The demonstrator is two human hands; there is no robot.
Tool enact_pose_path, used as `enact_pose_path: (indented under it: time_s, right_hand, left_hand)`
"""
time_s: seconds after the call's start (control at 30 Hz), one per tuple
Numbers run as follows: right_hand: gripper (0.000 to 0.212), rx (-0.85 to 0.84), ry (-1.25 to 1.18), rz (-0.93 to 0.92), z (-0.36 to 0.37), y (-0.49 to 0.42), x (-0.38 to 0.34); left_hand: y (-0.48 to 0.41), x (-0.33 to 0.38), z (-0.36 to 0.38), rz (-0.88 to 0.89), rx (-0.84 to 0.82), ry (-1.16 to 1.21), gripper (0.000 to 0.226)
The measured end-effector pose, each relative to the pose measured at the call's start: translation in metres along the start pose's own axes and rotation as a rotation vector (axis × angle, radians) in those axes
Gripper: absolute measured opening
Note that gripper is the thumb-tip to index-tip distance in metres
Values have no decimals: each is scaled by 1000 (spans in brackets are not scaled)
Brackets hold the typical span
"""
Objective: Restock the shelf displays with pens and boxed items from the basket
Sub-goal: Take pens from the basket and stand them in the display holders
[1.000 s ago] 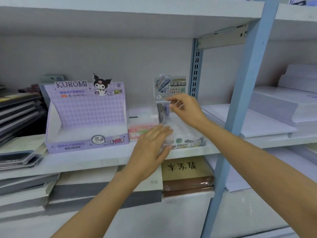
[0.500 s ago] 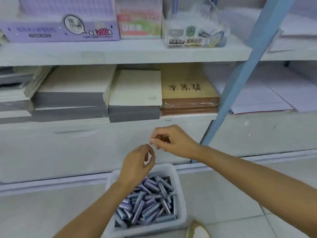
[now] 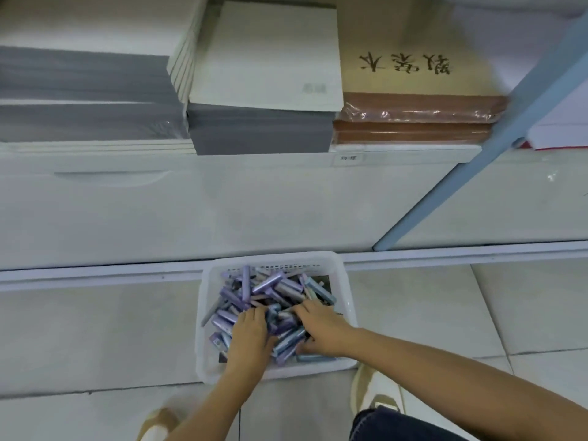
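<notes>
A white plastic basket (image 3: pixel 206 319) sits on the floor against the shelf base, heaped with several small purple and blue boxed items (image 3: pixel 270 288). Both of my hands are down inside the heap. My left hand (image 3: pixel 251 332) lies palm-down on the boxes with its fingertips buried among them, so its grasp is hidden. My right hand (image 3: pixel 321 329) reaches in from the right, with its fingers over the top of a bunch of boxes and its thumb under them. The display boxes on the upper shelf are out of view.
The lowest shelf holds stacks of grey and white notebooks (image 3: pixel 264 74) and brown wrapped books (image 3: pixel 413 113). A blue upright post (image 3: pixel 461 173) slants down to the right of the basket. My shoes (image 3: pixel 375 389) stand on the tiled floor close to the basket.
My view dropped from the upper shelf displays to the floor. Both hands came down from the shelf and went into the basket's heap of boxes.
</notes>
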State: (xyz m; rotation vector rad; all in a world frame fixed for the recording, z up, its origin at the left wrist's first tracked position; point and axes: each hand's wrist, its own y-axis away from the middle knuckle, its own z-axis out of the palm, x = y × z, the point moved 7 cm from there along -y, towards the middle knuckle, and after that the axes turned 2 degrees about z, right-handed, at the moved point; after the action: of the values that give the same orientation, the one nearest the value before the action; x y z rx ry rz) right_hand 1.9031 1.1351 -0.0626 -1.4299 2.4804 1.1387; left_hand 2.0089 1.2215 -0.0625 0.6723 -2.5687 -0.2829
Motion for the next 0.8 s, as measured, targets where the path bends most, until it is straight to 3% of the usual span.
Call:
enact_pose_path:
  time_s: [0.13,0.3,0.4,0.47,0.53,0.7,0.8]
  right_hand:
    - [49,52,47,4,4,-6,0]
    - [27,-45,-68,-27,1,-10,3]
    - [14,-46,-186,-34,-18,-12,9]
    - [16,3,-276,-26,-35,-10,15]
    - [20,55,-395,-12,-51,-8,20]
    - [22,33,-579,-21,-72,-2,16]
    - [17,4,-622,-30,-77,-2,11]
  left_hand:
    - [-6,0,2,26,-40,-102,32]
    - [-5,6,-22,34,73,349,7]
    - [-6,3,-35,-54,91,537,10]
    - [-10,-4,-40,-142,91,592,19]
    - [-13,-8,-43,-188,95,649,13]
    - [-14,-5,-48,-198,48,773,23]
    - [-16,1,-43,-131,-86,751,33]
